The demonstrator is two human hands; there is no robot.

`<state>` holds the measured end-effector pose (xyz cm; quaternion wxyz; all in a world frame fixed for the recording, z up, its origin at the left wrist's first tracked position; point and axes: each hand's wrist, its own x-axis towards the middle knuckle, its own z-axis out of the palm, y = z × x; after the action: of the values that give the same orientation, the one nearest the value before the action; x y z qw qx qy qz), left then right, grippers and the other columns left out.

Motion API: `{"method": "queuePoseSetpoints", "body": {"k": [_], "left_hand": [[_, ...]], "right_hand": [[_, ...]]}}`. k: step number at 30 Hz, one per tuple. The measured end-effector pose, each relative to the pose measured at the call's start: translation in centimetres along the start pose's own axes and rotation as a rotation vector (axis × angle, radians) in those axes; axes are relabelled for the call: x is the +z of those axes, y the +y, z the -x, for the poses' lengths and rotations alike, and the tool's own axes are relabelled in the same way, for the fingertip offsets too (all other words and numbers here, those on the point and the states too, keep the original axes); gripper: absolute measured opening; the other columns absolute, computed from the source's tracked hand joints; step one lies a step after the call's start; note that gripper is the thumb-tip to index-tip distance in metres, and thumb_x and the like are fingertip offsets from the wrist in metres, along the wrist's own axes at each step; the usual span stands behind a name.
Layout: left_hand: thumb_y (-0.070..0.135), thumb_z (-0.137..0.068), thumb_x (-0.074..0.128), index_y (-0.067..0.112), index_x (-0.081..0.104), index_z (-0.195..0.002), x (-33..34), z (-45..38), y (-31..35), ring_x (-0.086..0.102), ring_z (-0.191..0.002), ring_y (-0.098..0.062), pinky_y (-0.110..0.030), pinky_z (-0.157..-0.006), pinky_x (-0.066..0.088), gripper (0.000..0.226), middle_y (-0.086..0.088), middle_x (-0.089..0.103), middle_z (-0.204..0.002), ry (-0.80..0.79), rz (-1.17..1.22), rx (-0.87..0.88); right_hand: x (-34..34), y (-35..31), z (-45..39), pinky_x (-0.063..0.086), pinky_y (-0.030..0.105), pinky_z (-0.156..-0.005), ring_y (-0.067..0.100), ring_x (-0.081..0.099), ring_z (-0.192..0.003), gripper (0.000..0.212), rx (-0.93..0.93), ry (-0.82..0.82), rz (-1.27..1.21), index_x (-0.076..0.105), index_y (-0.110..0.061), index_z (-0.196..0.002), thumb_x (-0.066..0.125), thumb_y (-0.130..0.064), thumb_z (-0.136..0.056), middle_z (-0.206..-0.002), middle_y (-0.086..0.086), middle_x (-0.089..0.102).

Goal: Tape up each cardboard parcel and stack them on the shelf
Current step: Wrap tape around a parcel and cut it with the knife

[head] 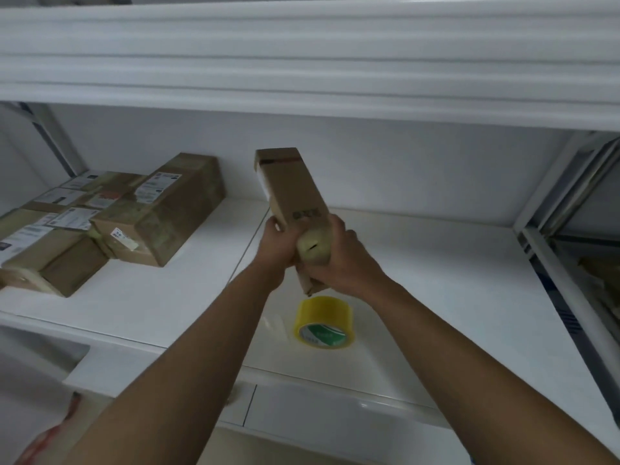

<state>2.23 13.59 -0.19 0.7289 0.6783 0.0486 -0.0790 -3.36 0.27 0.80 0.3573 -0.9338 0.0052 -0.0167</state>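
A long narrow cardboard parcel (289, 186) is held tilted above the white shelf (419, 283), its far end pointing up and away. My left hand (276, 243) grips its near end from the left. My right hand (339, 260) grips the same end from the right, fingers curled round it. Yellowish tape covers the near end between my hands. A roll of yellow tape (323, 322) lies on the shelf just below my hands.
Several taped parcels (110, 209) with white labels are stacked at the shelf's left. An upper shelf board (302, 62) hangs overhead. A metal upright (550, 209) bounds the right side. Something red and white (50, 437) shows at the bottom left.
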Motion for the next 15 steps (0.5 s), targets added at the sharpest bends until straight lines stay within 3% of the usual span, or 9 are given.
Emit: {"method": "queuePoseSetpoints", "body": {"k": [3, 5, 7, 11, 15], "left_hand": [[0.036, -0.08, 0.07, 0.015, 0.055, -0.13, -4.2, -0.1, 0.3, 0.072, -0.098, -0.028, -0.037, -0.068, 0.059, 0.057, -0.01, 0.071, -0.114, 0.022, 0.044, -0.008], [0.026, -0.094, 0.062, 0.011, 0.059, -0.128, -7.5, -0.1, 0.1, 0.072, -0.099, -0.031, -0.045, -0.083, 0.059, 0.037, -0.013, 0.073, -0.113, 0.039, 0.05, -0.057], [0.022, -0.099, 0.056, 0.009, 0.063, -0.121, -11.0, 0.4, -0.1, 0.072, -0.097, -0.032, -0.045, -0.088, 0.057, 0.027, -0.014, 0.074, -0.109, 0.091, -0.008, -0.125], [0.021, -0.101, 0.055, 0.01, 0.064, -0.114, -17.1, 2.5, -1.8, 0.072, -0.091, -0.03, -0.037, -0.076, 0.058, 0.02, -0.013, 0.074, -0.105, 0.161, -0.298, -0.24], [0.018, -0.101, 0.055, 0.005, 0.064, -0.118, -20.2, 4.7, -4.8, 0.072, -0.091, -0.03, -0.035, -0.072, 0.057, 0.023, -0.013, 0.074, -0.104, 0.163, -0.389, -0.351]], "right_hand": [[1.4, -0.9, 0.2, 0.048, 0.049, -0.1, 0.028, 0.051, -0.127, 0.104, -0.098, -0.114, -0.122, 0.01, -0.031, -0.154, 0.071, -0.064, -0.076, -0.147, 0.007, 0.043], [2.1, -0.9, -0.1, 0.041, 0.046, -0.108, 0.028, 0.041, -0.138, 0.088, -0.099, -0.152, -0.074, 0.013, -0.025, -0.156, 0.059, -0.059, -0.09, -0.156, 0.008, 0.034], [2.8, -0.9, -0.3, 0.042, 0.044, -0.106, 0.028, 0.043, -0.135, 0.075, -0.083, -0.194, 0.079, 0.025, -0.022, -0.153, 0.052, -0.058, -0.094, -0.153, 0.008, 0.039], [4.5, -1.2, -0.5, 0.049, 0.042, -0.093, 0.03, 0.056, -0.118, 0.069, -0.028, -0.423, 0.492, 0.047, -0.013, -0.137, 0.04, -0.067, -0.094, -0.139, 0.012, 0.054], [5.7, -1.0, -0.3, 0.049, 0.039, -0.09, 0.029, 0.059, -0.112, 0.077, 0.029, -0.559, 0.609, 0.056, -0.011, -0.13, 0.042, -0.075, -0.089, -0.133, 0.012, 0.058]]}}
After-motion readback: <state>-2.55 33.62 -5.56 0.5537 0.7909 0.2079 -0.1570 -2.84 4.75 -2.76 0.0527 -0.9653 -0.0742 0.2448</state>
